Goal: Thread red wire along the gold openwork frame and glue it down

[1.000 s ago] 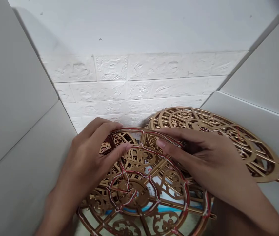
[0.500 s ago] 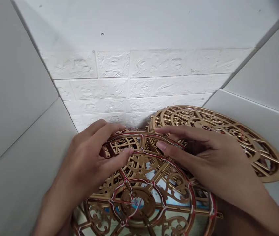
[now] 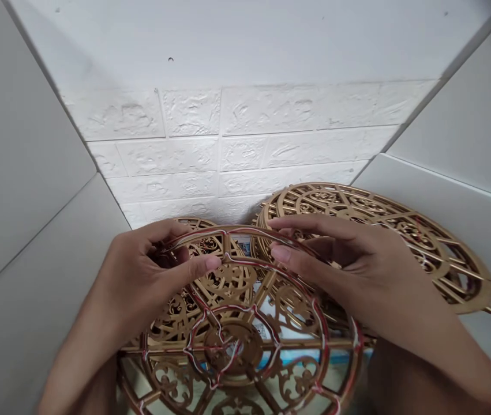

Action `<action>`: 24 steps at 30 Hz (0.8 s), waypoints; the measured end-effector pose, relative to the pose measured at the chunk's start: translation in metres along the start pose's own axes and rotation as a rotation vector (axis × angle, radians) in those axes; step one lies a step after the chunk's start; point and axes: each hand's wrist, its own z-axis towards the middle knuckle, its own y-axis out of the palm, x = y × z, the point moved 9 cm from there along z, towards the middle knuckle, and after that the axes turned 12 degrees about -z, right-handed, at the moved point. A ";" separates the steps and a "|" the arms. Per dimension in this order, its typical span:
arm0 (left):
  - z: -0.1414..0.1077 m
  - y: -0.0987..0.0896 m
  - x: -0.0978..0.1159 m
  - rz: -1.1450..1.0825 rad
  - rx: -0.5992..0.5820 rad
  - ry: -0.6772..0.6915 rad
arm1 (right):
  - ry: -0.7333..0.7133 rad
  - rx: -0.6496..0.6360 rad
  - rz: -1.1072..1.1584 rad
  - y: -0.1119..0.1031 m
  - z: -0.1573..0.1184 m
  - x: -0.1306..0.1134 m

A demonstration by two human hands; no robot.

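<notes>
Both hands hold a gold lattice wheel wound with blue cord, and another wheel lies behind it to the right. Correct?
No: the cord on the wheel is red and white, not blue, as the head view shows. The left hand and right hand hold it, and another wheel lies behind it to the right.

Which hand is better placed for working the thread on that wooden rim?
Probably the right hand: its thumb and fingers straddle the threaded rim; the thumb of the left hand only rests on the inner ring.
</notes>
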 end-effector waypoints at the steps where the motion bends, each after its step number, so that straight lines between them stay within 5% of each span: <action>1: 0.000 -0.002 -0.001 -0.006 0.028 -0.007 | -0.011 0.003 0.000 -0.001 0.000 0.001; 10: -0.004 -0.005 -0.002 0.023 0.126 0.015 | -0.010 0.073 0.078 -0.007 -0.002 0.007; 24: -0.004 0.009 0.007 0.141 0.033 0.154 | 0.033 0.084 0.062 -0.004 0.000 0.006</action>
